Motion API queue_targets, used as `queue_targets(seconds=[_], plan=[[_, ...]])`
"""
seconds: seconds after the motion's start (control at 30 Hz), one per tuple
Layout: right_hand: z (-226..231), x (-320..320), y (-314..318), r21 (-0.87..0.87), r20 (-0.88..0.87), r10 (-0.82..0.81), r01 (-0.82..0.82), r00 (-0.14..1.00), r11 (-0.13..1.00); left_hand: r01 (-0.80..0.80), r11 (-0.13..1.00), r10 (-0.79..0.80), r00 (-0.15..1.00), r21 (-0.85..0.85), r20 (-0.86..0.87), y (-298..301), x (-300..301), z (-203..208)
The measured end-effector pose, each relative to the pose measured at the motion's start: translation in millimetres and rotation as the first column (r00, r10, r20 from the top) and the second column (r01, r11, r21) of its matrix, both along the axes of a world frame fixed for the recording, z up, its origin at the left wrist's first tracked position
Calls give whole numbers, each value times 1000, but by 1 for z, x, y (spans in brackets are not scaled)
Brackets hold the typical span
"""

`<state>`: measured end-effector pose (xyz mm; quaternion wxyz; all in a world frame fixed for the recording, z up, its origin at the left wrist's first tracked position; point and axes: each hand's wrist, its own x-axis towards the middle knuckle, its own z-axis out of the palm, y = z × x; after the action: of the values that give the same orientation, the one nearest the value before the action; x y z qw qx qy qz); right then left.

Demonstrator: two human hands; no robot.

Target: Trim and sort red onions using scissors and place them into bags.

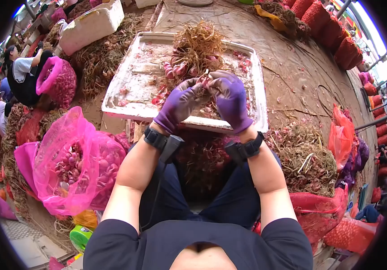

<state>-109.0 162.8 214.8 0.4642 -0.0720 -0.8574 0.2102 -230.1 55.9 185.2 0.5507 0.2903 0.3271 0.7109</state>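
Note:
Both my hands wear purple gloves with grey palms and meet over a white foam tray [128, 72]. My left hand [182, 102] and my right hand [229, 96] have their fingers closed together around a small shallot [205, 81], mostly hidden by the gloves. Just beyond my fingers, a bunch of dried shallots [199, 45] lies on the tray, its straw-like stalks piled up and pink bulbs showing at the near left. Loose red skins and scraps are scattered over the tray.
At my left stands an open pink mesh bag [108, 157] of shallots. Dried stalks [310, 155] are heaped at my right beside a red mesh bag [319, 202]. A person [22, 74] sits at the far left by another pink bag. Red sacks [315, 18] line the far right.

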Motion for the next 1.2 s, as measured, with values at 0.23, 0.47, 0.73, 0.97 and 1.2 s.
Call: queue_targets(seconds=[0.23,0.47,0.73,0.97,1.2], plan=[[6,1,-12,-97,-58,-208,202,976,975,-59,989,34,983,133,180,-5,6,6],[-7,-5,-25,-718,16,39,-16,999,696,-319,945,324,941,63,-95,5,10,-10],[-2,7,-11,-983,-18,245,-61,969,172,-417,907,421,891,58,-170,5,16,-7],[-4,8,-11,-342,286,-89,189,954,921,-619,766,626,659,172,-417,10,26,10],[3,5,-17,-953,-160,328,-232,931,194,-431,891,335,834,-140,-438,1,9,7]])
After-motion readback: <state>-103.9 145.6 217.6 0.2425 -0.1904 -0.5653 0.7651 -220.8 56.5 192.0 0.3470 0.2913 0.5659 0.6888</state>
